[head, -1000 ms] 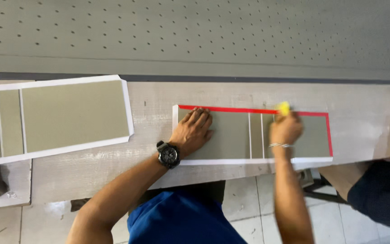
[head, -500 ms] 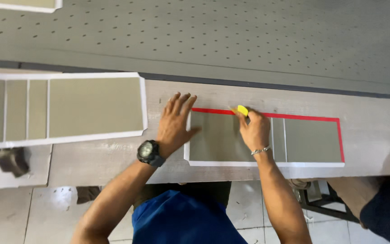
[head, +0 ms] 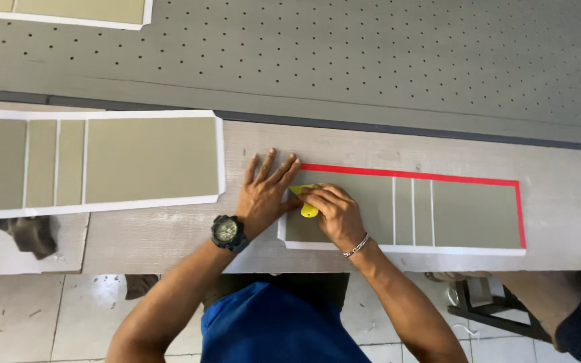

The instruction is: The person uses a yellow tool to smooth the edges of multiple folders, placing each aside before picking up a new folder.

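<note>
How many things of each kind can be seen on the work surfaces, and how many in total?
Olive panel sheets with white borders: 3, one with red tape under the hands, one to its left, one at the top edge
Yellow tools: 1, in the right hand, as the left hand presses flat beside it
Dark rags: 1
Total: 5

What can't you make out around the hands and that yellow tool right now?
- Yellow tool: mostly covered by the right hand; its shape is unclear.
- Panel left end: under both hands, so the red tape corner there is hidden.
- Left hand: palm contact unseen.
- Left panel: cut off by the frame's left edge.
</note>
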